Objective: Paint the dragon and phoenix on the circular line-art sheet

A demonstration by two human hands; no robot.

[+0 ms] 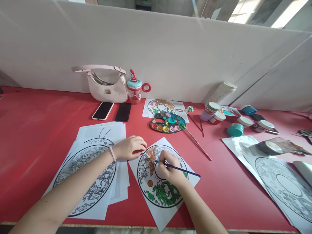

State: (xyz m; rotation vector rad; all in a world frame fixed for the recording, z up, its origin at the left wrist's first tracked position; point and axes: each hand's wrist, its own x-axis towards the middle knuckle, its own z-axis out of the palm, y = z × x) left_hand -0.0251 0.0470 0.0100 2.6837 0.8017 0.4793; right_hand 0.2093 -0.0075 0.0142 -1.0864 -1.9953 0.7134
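Observation:
A sheet with a round printed design (146, 194) lies turned cornerwise in front of me; its dragon is painted green and its bird orange-brown. My right hand (170, 165) rests over the middle of it, fingers closed round a blue-handled paintbrush (185, 170). The brush tip points left, at the bird, though whether it touches the paper is hard to tell. My left hand (131, 147), with a beaded bracelet at the wrist, lies by the sheet's upper left edge, its fingers bent; part of them is hidden. Beneath my left forearm are larger printed sheets (97, 182).
Behind the sheet sits a paint palette (168, 123) with a long brush (198, 143) leaning off it. Paint jars (235, 129) and more printed sheets (280, 175) are at the right. Two phones (123, 112), a handbag (108, 86) and a cup (135, 91) stand by the partition.

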